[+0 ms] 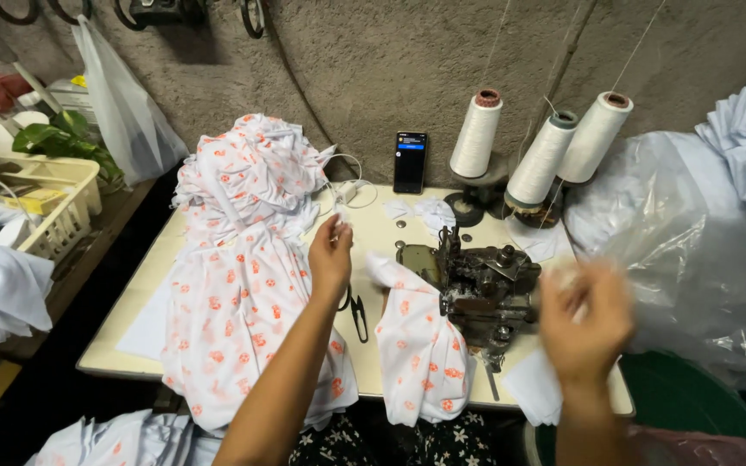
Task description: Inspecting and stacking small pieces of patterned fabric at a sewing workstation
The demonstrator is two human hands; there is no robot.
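My left hand [331, 252] is raised over the middle of the sewing table [123, 332], fingers pinched on a small white scrap of fabric. Beside it lies a pile of white fabric with orange flowers [239, 276], draped over the table's front edge. A second flowered piece [420, 345] hangs from the dark overlock sewing machine [481, 289]. My right hand [586, 319] is blurred in front of the machine's right side, fingers curled; whether it holds anything cannot be told. Small black thread snips [357, 312] lie on the table between the two fabric pieces.
Three white thread cones [537, 151] stand behind the machine. A phone [410, 161] leans against the wall. A clear plastic bag of pale blue cloth [701, 250] fills the right side. A cream basket [53, 203] sits left, with more flowered cloth [118, 436] below the table.
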